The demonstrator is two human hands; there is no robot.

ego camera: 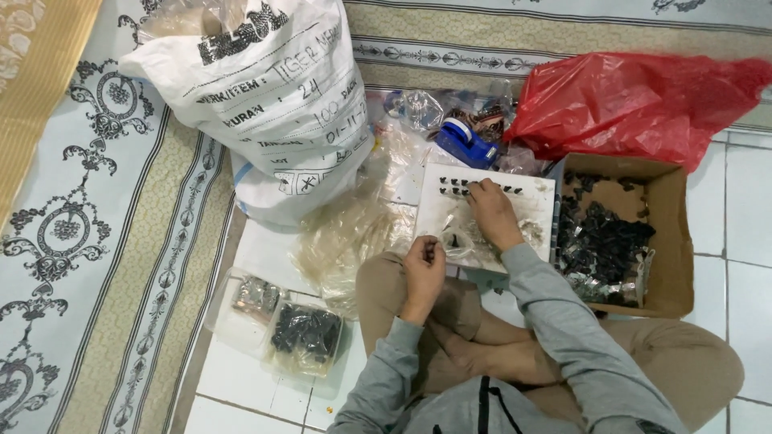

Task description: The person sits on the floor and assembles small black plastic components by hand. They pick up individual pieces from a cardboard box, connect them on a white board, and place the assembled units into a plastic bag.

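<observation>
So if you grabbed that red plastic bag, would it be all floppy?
Probably floppy: the red plastic bag is crumpled and sagging, so it would likely fold in your hand. Its shiny skin looks slippery. It bulges, so something may weigh it down, though the contents are hidden.

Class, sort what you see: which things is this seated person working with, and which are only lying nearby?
In use:
right hand
left hand
flat white board
small black pieces
brown cardboard box of black parts

Lying about:
blue tape dispenser
red plastic bag
big white printed sack

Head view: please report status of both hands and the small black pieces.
Right hand on white board, touching row of black pieces. Left hand closed, contents unclear. Box of black pieces at right.
</observation>
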